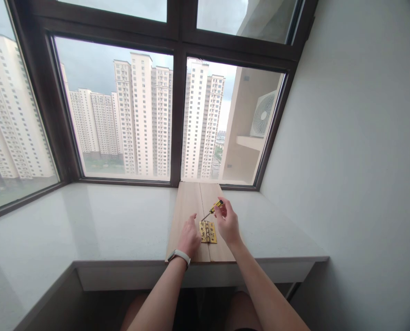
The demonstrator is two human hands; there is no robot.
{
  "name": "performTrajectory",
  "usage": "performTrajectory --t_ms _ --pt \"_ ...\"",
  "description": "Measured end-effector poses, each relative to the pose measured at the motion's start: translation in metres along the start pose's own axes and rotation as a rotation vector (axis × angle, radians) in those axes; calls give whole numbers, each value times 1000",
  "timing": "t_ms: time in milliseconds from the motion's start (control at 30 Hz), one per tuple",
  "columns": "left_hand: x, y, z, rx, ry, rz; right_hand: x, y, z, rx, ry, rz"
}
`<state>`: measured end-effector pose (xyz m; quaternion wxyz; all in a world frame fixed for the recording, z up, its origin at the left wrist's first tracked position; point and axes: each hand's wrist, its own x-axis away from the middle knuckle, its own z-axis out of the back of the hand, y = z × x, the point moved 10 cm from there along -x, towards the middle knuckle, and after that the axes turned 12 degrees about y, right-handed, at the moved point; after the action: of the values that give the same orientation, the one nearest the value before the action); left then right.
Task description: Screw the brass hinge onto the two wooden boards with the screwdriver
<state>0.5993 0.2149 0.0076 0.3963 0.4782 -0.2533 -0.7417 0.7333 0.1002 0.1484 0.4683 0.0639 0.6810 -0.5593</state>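
A yellow-and-black screwdriver is held in my right hand, its handle between thumb and fingers. Its shaft slants down to the left, with the tip at the upper left corner of a brass-coloured hinge. This hinge lies flat across the seam between two light wooden boards, and dark holes or screws dot its leaves. My left hand rests on the left board beside the hinge, one finger stretched forward and the others partly hidden. I see nothing held in it. A light-banded watch circles my left wrist.
The boards lie on a pale windowsill counter, reaching from its front edge to the dark window frame. A white wall stands on the right. Below the counter edge, my legs are partly visible.
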Motion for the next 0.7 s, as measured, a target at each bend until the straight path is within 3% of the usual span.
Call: performTrajectory --t_ms 300,700 --pt "1 -4 2 27 4 59 0 -25 4 33 -58 54" --pt "1 -6 2 25 -5 95 8 -19 -3 60 -72 60"
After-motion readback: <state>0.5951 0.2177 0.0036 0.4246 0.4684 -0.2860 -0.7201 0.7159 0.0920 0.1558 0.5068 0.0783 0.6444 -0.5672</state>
